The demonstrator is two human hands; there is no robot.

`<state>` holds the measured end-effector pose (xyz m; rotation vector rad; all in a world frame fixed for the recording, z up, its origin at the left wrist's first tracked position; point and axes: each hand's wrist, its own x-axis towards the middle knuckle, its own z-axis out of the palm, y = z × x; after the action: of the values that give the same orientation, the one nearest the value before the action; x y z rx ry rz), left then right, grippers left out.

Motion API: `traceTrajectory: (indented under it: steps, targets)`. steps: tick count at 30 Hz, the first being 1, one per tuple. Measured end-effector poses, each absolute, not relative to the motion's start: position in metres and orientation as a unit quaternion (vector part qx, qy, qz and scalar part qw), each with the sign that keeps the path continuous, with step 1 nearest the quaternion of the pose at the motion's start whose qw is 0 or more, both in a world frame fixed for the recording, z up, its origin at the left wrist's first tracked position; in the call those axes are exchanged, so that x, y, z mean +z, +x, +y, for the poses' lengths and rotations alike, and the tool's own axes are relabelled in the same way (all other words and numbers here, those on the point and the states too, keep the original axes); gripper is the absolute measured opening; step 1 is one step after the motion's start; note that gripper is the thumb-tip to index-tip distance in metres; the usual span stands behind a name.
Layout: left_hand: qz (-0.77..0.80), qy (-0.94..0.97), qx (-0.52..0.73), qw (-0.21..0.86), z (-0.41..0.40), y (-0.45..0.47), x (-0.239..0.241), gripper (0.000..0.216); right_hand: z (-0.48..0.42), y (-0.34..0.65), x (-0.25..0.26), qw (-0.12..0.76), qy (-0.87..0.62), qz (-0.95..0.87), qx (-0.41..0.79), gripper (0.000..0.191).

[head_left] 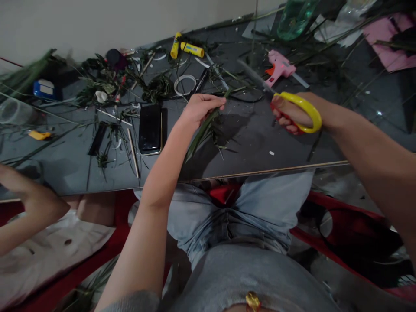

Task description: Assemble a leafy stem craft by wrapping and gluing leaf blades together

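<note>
Green leaf (204, 134) is pinched in the left hand (205, 107), thumb and index closed together on it and the other fingers curled in beneath. Its long blades fan down toward 7 o'clock just above the table (292, 151), and a short end pokes out past the fingertips toward 1 o'clock. Whether the blades touch the tabletop, I cannot tell.

At 3 o'clock from that hand, well apart from the leaf, the right hand (290, 113) grips scissors (303, 105). Its fingers are wrapped round the red and yellow handles, and the blades point toward 10 o'clock; they are blurred, so how far apart they stand is unclear.

Reading the rest from the left hand: a pink glue gun (282, 65) lies at 2 o'clock, with a green bottle (294, 21) beyond it and pink paper (388, 41) farther right. Two yellow tubes (192, 49) sit around 11, one nearly on end in the view, the other lying across. Closer, a white ring (180, 92) lies at 10. At 8 are a black phone (149, 130) and a thin stick (132, 151); toward 9, far off, a blue box (47, 89) and a yellow cutter (39, 135). Another person's arm (39, 201) shows at 8, by the table's edge.
</note>
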<state>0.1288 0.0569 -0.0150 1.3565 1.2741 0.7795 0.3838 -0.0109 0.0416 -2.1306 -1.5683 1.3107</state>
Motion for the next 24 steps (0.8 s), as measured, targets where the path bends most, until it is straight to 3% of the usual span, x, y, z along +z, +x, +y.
traceTrajectory:
  steps: [2, 6, 8, 9, 11, 13, 15, 17, 18, 20, 24]
  targets:
    - [0.529, 0.572, 0.339, 0.528, 0.057, 0.123, -0.016, 0.014, -0.007, 0.395, 0.041, 0.101, -0.754, -0.507, 0.405, 0.054]
    - [0.520, 0.566, 0.372, 0.520, 0.055, 0.111, -0.016, 0.008, 0.006, 0.428, 0.030, -0.091, -0.790, -0.598, 0.103, 0.088]
    - [0.521, 0.565, 0.382, 0.513, 0.054, 0.107, -0.012, 0.010, 0.010, 0.442, 0.027, -0.136, -0.810, -0.569, 0.037, 0.098]
    - [0.519, 0.566, 0.387, 0.510, 0.053, 0.106, -0.010, 0.013, 0.010, 0.446, 0.027, -0.144, -0.826, -0.544, 0.028, 0.096]
    - [0.514, 0.570, 0.407, 0.495, 0.051, 0.107, -0.006, 0.022, 0.010, 0.446, 0.029, -0.141, -0.839, -0.525, 0.015, 0.075]
    - [0.508, 0.574, 0.439, 0.468, 0.048, 0.115, -0.005, 0.030, 0.009, 0.432, 0.033, -0.063, -0.816, -0.575, 0.009, 0.046]
    - [0.505, 0.577, 0.468, 0.440, 0.044, 0.128, -0.006, 0.036, 0.009, 0.403, 0.036, 0.124, -0.758, -0.637, 0.067, 0.034]
    - [0.507, 0.582, 0.482, 0.416, 0.039, 0.141, -0.007, 0.038, 0.009, 0.365, 0.036, 0.310, -0.676, -0.602, 0.292, 0.024]
    - [0.508, 0.587, 0.482, 0.406, 0.036, 0.146, -0.006, 0.036, 0.010, 0.346, 0.036, 0.355, -0.631, -0.557, 0.407, 0.024]
    - [0.513, 0.601, 0.481, 0.379, 0.029, 0.150, -0.004, 0.030, 0.010, 0.314, 0.035, 0.403, -0.569, -0.508, 0.506, 0.013]
    - [0.537, 0.619, 0.467, 0.332, 0.015, 0.141, -0.002, 0.025, 0.008, 0.283, 0.031, 0.427, -0.541, -0.470, 0.551, 0.012]
